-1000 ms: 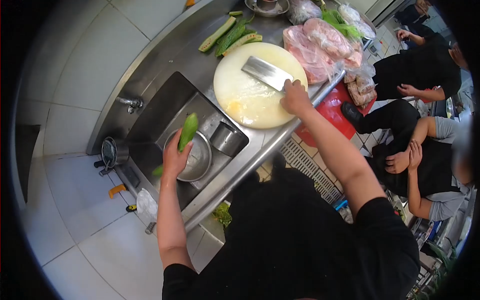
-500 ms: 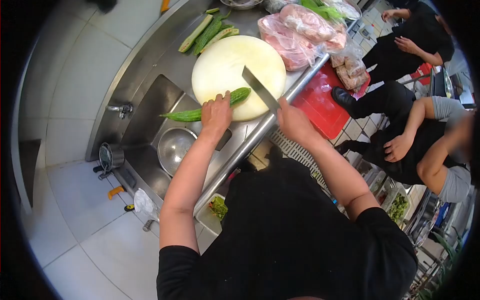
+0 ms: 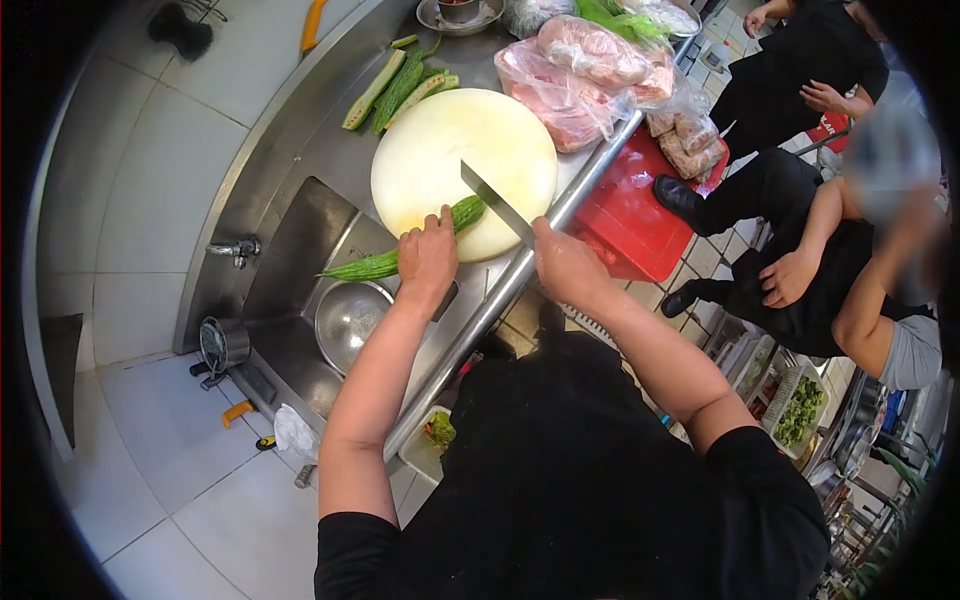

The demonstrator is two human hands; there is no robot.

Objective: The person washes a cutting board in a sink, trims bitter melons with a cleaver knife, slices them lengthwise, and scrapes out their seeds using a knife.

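The left hand (image 3: 428, 260) grips a long green vegetable (image 3: 368, 268), poking out both sides. Past this hand, one end is over a round board (image 3: 470, 130), beside the knife (image 3: 500, 206) the right hand (image 3: 567, 264) grips.

Centre frame, the left hand (image 3: 428, 262) pins a ridged green gourd (image 3: 365, 268) over the round white board (image 3: 450, 140)'s lower rim; the right hand (image 3: 568, 268) grips a cleaver (image 3: 500, 208), blade at the gourd's right end! Upper right of centre, bagged meat (image 3: 560, 95).

One knife (image 3: 496, 203), one held gourd (image 3: 362, 268); one round board (image 3: 440, 145), one faucet (image 3: 236, 248)
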